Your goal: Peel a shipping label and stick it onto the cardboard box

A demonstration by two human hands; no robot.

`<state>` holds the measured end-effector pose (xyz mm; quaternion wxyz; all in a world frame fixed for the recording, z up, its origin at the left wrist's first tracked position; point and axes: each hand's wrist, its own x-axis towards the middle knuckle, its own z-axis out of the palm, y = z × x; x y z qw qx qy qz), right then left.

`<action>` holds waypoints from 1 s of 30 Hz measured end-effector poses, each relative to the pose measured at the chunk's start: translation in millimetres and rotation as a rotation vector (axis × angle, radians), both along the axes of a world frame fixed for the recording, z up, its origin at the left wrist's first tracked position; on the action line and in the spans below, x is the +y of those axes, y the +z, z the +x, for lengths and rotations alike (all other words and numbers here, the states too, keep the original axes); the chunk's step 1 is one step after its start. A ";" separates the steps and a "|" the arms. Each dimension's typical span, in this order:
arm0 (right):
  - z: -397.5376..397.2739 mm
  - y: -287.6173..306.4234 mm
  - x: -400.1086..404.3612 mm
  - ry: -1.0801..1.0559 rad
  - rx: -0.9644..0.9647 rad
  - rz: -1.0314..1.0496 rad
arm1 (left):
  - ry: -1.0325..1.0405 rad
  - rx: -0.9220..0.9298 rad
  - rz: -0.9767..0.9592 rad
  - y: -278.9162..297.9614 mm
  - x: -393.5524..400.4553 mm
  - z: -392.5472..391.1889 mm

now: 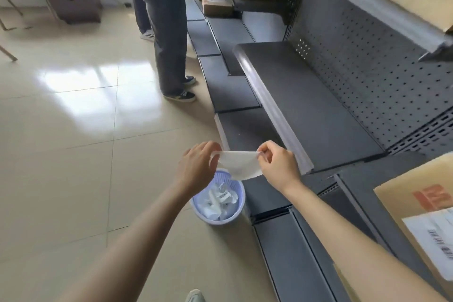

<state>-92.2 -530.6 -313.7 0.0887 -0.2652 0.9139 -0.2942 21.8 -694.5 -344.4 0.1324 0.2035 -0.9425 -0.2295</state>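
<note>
— Holding a white sheet (239, 164) stretched between both hands, wasn't she? Which step was that?

— Peeling, or just after it, I judged. The left hand (196, 167) pinched one top corner, the right hand (278, 165) pinched the other, and the sheet hung right above the lilac waste basket (235, 216), which already held crumpled white scraps.

— So label or backing?

— I could not tell; no print showed on it. Hanging over the bin, it looked more like spent liner.

— And the cardboard box?

— The cardboard box (402, 201) sat at the lower right on the grey shelving (318, 115), well apart from both hands, and already bore a printed label (431, 235).

— The next move?

— If liner, letting go over the basket. If label, carrying it to the box, sticky side down, and smoothing it flat.
</note>
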 end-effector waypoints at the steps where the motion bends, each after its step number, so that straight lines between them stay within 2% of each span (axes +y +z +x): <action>1: 0.6 -24.2 -3.9 -0.003 -0.015 0.010 | 0.003 -0.012 0.003 -26.1 -2.4 0.5; 10: -6.2 -218.4 -25.9 -0.068 -0.003 0.074 | -0.007 -0.028 0.008 -241.8 -20.7 -11.5; 16: -9.0 -315.1 -46.5 -0.061 -0.048 0.104 | 0.014 -0.080 -0.061 -323.4 -31.4 -16.8; 23: -12.1 -359.5 -65.1 0.015 -0.166 0.132 | 0.031 -0.049 -0.071 -342.6 -44.3 -21.5; 27: -12.7 -348.7 -65.5 0.075 -0.149 0.167 | 0.037 -0.028 -0.087 -326.9 -43.6 -24.9; 30: -14.4 -317.3 -61.6 0.051 -0.138 0.173 | 0.035 0.003 -0.072 -299.1 -39.7 -30.3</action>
